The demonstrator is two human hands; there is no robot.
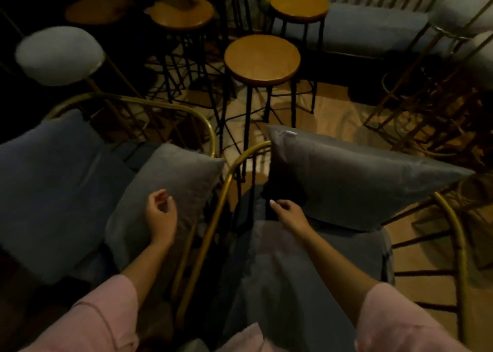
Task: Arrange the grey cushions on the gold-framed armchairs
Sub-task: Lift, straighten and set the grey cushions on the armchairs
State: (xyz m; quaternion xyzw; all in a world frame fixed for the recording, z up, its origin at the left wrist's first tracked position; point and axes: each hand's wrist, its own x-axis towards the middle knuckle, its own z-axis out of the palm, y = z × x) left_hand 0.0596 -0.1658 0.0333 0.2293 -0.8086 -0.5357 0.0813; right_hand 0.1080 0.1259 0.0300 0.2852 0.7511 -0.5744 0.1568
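Observation:
Two gold-framed armchairs stand side by side below me, the left armchair [170,106] and the right armchair [453,218]. On the left one lie a large grey cushion [50,191] and a smaller grey cushion [176,175] leaning toward the right armrest. My left hand [161,215] hovers over the smaller cushion, fingers curled and apart, holding nothing. A big grey cushion [360,181] leans against the back of the right chair above its grey seat pad [293,271]. My right hand [288,213] is at that cushion's lower left corner, fingers loose, with no clear grip.
Several wooden round stools [262,55] on black legs crowd the floor ahead. White padded gold-legged stools stand at the left [58,54] and right [461,10]. A grey bench [373,29] runs along the curtained back wall.

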